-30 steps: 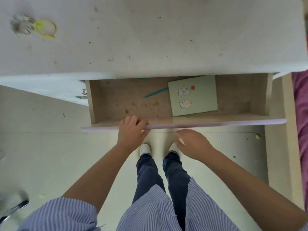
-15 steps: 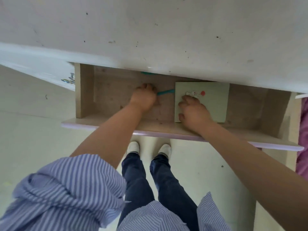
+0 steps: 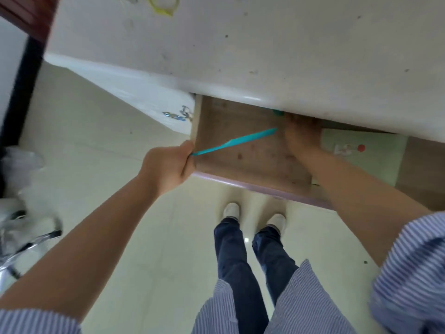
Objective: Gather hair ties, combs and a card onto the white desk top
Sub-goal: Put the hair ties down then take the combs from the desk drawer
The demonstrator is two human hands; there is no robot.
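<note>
My left hand is shut on the thin end of a teal comb, holding it over the left part of the open wooden drawer. My right hand reaches deep into the drawer under the desk edge, next to a small teal object; its fingers are hidden in shadow. A pale green card with a red dot lies in the drawer, just right of that hand. On the white desk top a yellow hair tie shows at the upper edge.
A dark post and a metal chair base stand at the left on the pale floor. The drawer's lilac front edge juts out above my white shoes. A metal handle sits on the white cabinet front.
My left hand has pulled the teal comb out toward the drawer's left front. My right hand left the card and moved deeper to the back. The view swung right.
</note>
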